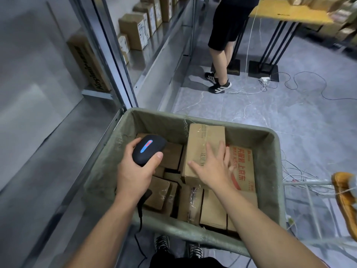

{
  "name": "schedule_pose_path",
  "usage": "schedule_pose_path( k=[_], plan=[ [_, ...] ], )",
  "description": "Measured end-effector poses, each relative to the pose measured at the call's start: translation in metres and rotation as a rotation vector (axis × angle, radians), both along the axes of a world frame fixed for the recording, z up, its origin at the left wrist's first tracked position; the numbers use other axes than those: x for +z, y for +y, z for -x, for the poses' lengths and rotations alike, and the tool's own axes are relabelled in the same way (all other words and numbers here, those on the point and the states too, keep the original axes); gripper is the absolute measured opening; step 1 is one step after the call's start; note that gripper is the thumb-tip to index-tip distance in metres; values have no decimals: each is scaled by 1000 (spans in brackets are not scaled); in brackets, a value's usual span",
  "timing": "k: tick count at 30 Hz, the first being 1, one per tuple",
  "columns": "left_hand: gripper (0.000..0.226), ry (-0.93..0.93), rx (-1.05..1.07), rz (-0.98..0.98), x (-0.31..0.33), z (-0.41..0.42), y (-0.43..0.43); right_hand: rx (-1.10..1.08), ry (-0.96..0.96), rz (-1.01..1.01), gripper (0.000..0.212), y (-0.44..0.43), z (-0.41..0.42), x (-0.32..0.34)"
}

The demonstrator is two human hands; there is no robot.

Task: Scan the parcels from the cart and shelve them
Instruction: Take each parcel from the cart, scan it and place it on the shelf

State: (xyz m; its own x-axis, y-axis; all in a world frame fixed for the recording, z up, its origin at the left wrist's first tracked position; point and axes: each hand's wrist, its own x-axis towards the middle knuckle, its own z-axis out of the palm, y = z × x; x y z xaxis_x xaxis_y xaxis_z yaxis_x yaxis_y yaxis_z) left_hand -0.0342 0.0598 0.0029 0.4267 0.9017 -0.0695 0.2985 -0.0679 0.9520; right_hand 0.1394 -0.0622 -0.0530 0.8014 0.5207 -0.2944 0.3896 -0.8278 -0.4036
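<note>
A green fabric-lined cart (108, 171) in front of me holds several cardboard parcels. My left hand (133, 171) grips a black barcode scanner (147, 148) with a lit blue and red stripe, held over the cart's left side. My right hand (214, 167) lies flat with spread fingers on top of a tall brown taped parcel (202, 140) at the cart's middle back. A box with red print (244, 171) stands just right of it. Smaller parcels (160, 194) lie below the scanner.
Metal shelving (152, 60) on the left carries several labelled boxes (135, 31). A person in black shorts (222, 45) stands ahead beside a yellow table (289, 14). White cables and a power strip (264, 80) trail over the grey floor. An orange padded thing (345, 194) sits at the right.
</note>
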Motion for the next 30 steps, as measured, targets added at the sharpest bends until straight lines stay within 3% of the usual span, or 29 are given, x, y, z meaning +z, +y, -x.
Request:
schedule_pose_path(
  k=[5,8,11,18,30],
  plan=[
    [56,-32,-12,20,2,7,12,-14,6,209,111,28,14,-2],
    [50,-45,-23,28,3,7,18,-42,17,212,107,37,14,-1],
    [51,-54,-37,33,1,6,25,-100,60,77,104,32,11,3],
    [64,-47,-121,36,-4,-3,31,-215,349,-522,95,-11,-8,-5],
    [53,0,-166,-40,-8,-22,18,-440,574,-649,72,-39,-24,-22]
  ],
)
